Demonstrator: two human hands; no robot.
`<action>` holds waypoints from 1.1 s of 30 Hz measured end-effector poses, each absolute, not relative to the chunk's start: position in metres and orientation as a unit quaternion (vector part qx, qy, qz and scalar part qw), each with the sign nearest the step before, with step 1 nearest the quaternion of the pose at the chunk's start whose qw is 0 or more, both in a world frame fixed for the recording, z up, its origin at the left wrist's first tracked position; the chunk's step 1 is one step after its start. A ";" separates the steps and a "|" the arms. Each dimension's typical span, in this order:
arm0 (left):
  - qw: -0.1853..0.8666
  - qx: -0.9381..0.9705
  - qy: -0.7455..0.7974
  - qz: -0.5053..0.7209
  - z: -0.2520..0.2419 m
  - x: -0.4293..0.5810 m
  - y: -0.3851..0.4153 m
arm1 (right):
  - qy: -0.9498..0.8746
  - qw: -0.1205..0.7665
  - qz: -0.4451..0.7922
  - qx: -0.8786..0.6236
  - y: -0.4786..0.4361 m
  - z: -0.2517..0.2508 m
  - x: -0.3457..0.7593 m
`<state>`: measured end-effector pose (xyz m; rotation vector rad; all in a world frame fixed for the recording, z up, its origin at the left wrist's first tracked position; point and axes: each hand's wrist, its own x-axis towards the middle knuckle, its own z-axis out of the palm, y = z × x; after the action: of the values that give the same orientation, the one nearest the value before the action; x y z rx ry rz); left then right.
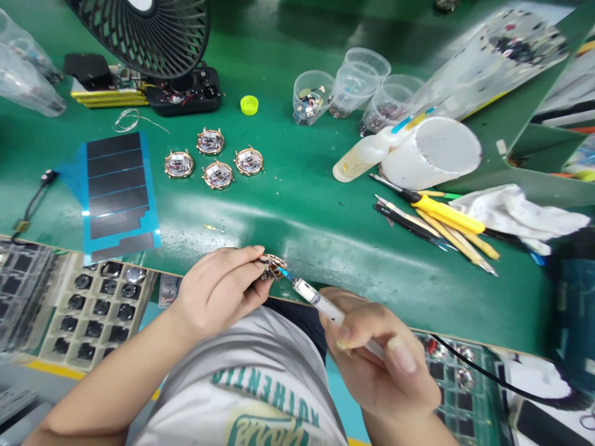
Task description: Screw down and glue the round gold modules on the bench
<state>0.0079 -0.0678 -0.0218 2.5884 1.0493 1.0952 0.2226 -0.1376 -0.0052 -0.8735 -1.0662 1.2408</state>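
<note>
Holding case (271, 267), L hand (218, 291); syringe (320, 303), R (376, 365); shirt (251, 347) "AUTHENTIC"

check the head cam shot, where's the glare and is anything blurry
In the head view, glare lies in a pale band across the green bench mat; the left hand, its gold-rimmed round part, the right hand and its syringe look fairly sharp, while the dark teal object at the right edge looks soft and smeared.

On the green workbench (372, 279), a black fan (153, 37) stands left of clear plastic cups (357, 80) holding small parts. Yellow-handled tools (446, 214) lie beside a white cloth (515, 214), well apart from four round gold-rimmed parts (214, 158).
</note>
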 end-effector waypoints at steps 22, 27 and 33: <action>0.066 0.861 0.347 0.365 -0.022 0.008 -0.067 | -0.477 0.594 0.522 -0.384 -0.137 -0.006 0.223; 0.061 0.862 0.350 0.361 -0.021 0.009 -0.067 | -0.472 0.601 0.517 -0.386 -0.137 -0.005 0.222; 0.057 0.862 0.350 0.362 -0.021 0.009 -0.066 | -0.472 0.603 0.519 -0.381 -0.135 -0.006 0.220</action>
<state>0.0085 -0.0664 -0.0208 2.6126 1.0620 1.0990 0.2202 -0.1352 -0.0063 -0.8826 -1.0924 1.2010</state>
